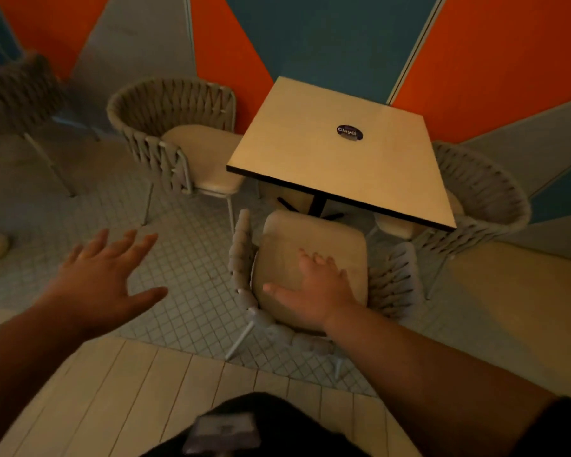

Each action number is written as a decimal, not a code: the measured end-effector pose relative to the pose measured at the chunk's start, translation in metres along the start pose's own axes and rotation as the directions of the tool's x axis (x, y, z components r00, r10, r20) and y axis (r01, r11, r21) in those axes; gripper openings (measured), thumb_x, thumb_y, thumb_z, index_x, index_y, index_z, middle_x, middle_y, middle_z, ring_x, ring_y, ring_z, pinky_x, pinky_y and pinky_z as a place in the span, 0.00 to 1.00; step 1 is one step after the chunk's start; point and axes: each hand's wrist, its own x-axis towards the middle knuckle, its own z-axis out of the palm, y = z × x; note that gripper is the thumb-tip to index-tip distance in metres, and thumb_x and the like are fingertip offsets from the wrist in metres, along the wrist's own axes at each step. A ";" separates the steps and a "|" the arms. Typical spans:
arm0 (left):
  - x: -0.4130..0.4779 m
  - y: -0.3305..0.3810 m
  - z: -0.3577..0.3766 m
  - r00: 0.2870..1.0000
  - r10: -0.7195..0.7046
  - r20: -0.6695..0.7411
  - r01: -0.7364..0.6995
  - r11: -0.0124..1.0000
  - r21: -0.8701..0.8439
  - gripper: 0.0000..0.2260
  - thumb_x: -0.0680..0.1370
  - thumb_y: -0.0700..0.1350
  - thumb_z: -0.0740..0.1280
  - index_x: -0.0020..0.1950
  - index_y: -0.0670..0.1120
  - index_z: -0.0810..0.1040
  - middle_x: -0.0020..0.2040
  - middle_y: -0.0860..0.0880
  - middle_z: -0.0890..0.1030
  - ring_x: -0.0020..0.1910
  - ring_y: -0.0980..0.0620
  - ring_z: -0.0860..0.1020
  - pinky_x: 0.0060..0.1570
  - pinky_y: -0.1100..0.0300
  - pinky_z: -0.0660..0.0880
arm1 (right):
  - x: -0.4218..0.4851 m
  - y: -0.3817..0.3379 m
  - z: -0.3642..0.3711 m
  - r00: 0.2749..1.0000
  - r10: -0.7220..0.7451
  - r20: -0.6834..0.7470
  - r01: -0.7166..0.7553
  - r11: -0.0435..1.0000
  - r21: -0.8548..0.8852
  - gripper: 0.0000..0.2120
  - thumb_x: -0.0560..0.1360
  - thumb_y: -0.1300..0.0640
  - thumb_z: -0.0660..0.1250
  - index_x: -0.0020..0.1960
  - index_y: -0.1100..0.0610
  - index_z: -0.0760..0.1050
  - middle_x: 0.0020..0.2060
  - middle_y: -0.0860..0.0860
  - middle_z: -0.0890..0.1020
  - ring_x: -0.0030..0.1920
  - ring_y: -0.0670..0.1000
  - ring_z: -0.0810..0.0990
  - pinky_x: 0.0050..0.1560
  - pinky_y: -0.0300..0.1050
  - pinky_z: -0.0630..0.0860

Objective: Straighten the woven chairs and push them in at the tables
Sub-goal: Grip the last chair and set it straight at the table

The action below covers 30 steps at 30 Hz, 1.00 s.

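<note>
A square light-wood table (327, 159) stands against the coloured wall. Just below me a woven chair (244, 258) with a cream seat cushion faces the table, its front edge near the table's edge. My right hand (314, 291) hovers over the back part of its seat, fingers spread, holding nothing. My left hand (103, 278) is open in the air over the tiled floor, left of that chair. A second woven chair (165, 127) sits at the table's left side, angled. A third woven chair (482, 196) is tucked at the right side.
Another woven chair (17, 90) stands at the far left. A round dark sticker (349, 132) lies on the tabletop. The floor changes from small diamond tiles (185, 258) to pale planks (145, 390) near my feet. The wall (310, 34) has orange, blue and grey panels.
</note>
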 end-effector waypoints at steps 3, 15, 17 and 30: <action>0.004 -0.045 -0.013 1.000 -0.005 -0.003 0.005 0.999 0.034 0.48 0.65 0.84 0.39 0.82 0.63 0.42 0.83 0.51 0.52 0.82 0.41 0.49 0.78 0.38 0.52 | 0.006 -0.035 0.010 1.000 0.011 0.015 -0.012 0.999 0.042 0.56 0.64 0.16 0.56 0.83 0.46 0.50 0.82 0.54 0.60 0.81 0.62 0.54 0.78 0.69 0.51; 0.091 -0.168 -0.027 0.996 -0.045 0.082 0.041 0.998 0.057 0.46 0.70 0.78 0.51 0.81 0.63 0.37 0.84 0.52 0.47 0.82 0.43 0.44 0.78 0.39 0.47 | 0.124 -0.170 0.026 0.985 -0.155 0.081 0.153 0.988 0.039 0.60 0.61 0.14 0.55 0.83 0.47 0.52 0.81 0.53 0.62 0.80 0.58 0.59 0.78 0.65 0.58; 0.121 -0.193 -0.034 0.993 -0.072 0.091 0.066 0.996 0.060 0.45 0.71 0.77 0.52 0.81 0.63 0.36 0.84 0.52 0.46 0.82 0.43 0.44 0.78 0.40 0.47 | 0.166 -0.195 0.027 0.980 -0.172 0.102 0.171 0.985 0.018 0.61 0.60 0.13 0.55 0.83 0.47 0.52 0.80 0.54 0.64 0.80 0.58 0.59 0.78 0.63 0.58; 0.288 -0.335 -0.078 0.993 -0.040 0.114 0.027 0.994 0.107 0.46 0.70 0.79 0.48 0.82 0.61 0.37 0.84 0.50 0.46 0.82 0.42 0.44 0.79 0.40 0.48 | 0.340 -0.344 -0.013 0.974 -0.192 0.119 0.199 0.978 -0.055 0.62 0.60 0.13 0.51 0.84 0.47 0.47 0.82 0.54 0.58 0.81 0.59 0.55 0.79 0.66 0.51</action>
